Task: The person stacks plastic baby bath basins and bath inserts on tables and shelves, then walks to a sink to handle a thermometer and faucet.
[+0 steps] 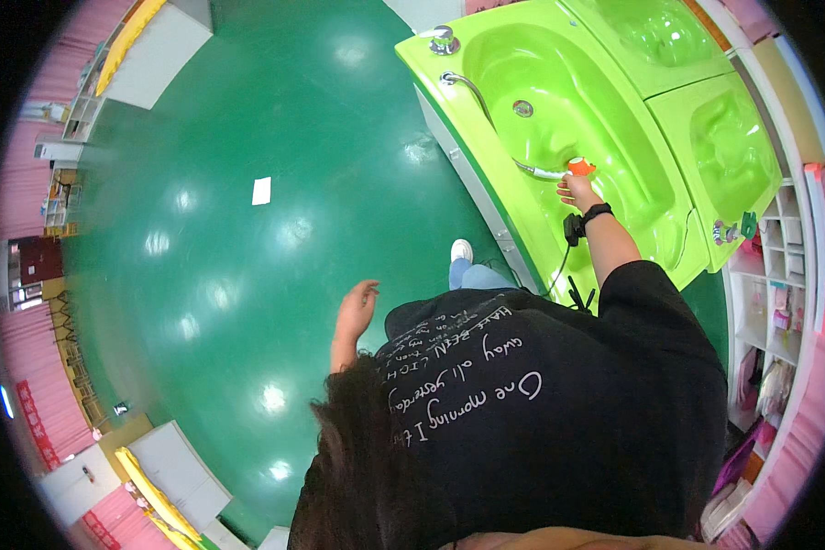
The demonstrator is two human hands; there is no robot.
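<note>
My right hand (577,192), with a black band on its wrist, reaches over a bright green tub (632,128). Its fingers are closed at the end of a hand shower (547,172) with a pale handle, whose metal hose (475,90) runs from the tub's rim. Against the fingertips is a small orange and white thing (581,166); its kind is not clear, nor whether it belongs to the shower. Away from the tub, my left hand (358,306) hangs over the green floor, holding nothing, its fingers loosely bent and apart.
A metal knob (444,39) stands on the tub's corner, and a drain (522,108) sits inside. Another green basin (733,147) adjoins it at right, beside white shelves (768,302). A white sheet (261,191) lies on the green floor (220,247). A black cable (559,266) hangs by my right forearm.
</note>
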